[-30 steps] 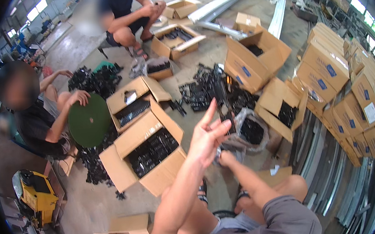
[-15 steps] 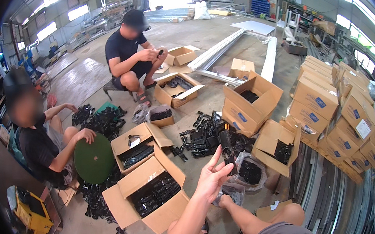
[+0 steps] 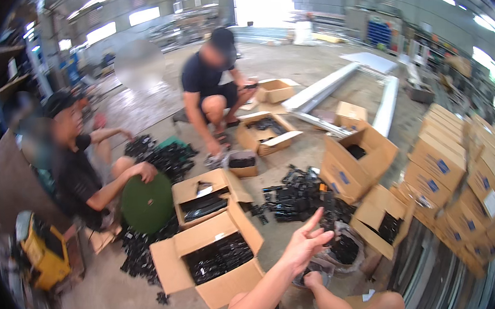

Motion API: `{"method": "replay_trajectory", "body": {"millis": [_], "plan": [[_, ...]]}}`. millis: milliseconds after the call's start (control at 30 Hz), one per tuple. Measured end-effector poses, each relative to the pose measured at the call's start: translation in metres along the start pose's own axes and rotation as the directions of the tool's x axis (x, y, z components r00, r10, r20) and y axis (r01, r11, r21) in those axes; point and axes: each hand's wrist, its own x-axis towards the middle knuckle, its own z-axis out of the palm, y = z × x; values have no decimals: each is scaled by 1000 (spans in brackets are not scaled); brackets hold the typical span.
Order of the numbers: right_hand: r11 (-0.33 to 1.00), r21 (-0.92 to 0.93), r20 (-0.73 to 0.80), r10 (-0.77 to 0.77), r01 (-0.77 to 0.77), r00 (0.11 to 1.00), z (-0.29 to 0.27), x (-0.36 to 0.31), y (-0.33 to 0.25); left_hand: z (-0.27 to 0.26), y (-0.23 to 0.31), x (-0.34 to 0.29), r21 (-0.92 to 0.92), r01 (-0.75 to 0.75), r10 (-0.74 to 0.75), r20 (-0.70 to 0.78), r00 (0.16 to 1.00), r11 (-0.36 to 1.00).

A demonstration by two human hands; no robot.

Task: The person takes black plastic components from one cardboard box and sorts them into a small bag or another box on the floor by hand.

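My left hand (image 3: 306,246) is raised in front of me, index finger stretched out. Between its thumb and other fingers stands a slim black part (image 3: 326,206), blurred and upright. Lower down, my right hand (image 3: 314,280) reaches into a clear plastic bag (image 3: 324,272); its fingers are hidden. Beside it, another clear bag (image 3: 357,257) holds small black pieces. Beyond my hands lies a loose pile of black parts (image 3: 290,195) on the floor.
Open cartons (image 3: 228,290) of black parts stand left and right of the pile. Stacked closed cartons (image 3: 433,166) and long metal bars (image 3: 417,281) line the right. One co-worker (image 3: 85,170) sits by a green disc (image 3: 147,204); another (image 3: 207,78) sits farther back.
The view has swung left, shifting the scene rightward. The farther co-worker has lowered one hand toward a small box. My left hand still holds the black part; my right stays at the bag.
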Motion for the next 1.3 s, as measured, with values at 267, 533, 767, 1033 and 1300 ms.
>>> {"method": "replay_trajectory", "body": {"millis": [267, 533, 767, 1033, 1300], "plan": [[214, 906, -370, -14, 364, 929, -165, -90, -67, -18, -19, 15, -13, -71, 72, 100, 992, 997], [419, 690, -423, -427, 590, 799, -320, -208, -181, -12, 1, -4, -64, -113, 115, 29, 993, 992], [426, 529, -592, -436, 734, 678, -320, -206, -155, 14, -14, 10, 26, -80, 74, 169, 983, 996], [402, 518, -658, -377, 755, 652, -307, -201, -155, 5, -17, 2, 155, -72, 48, 154, 987, 985], [400, 535, -692, -297, 744, 658, -307, -200, -144, 14, -27, 10, 189, -79, 46, 176, 983, 979]]}}
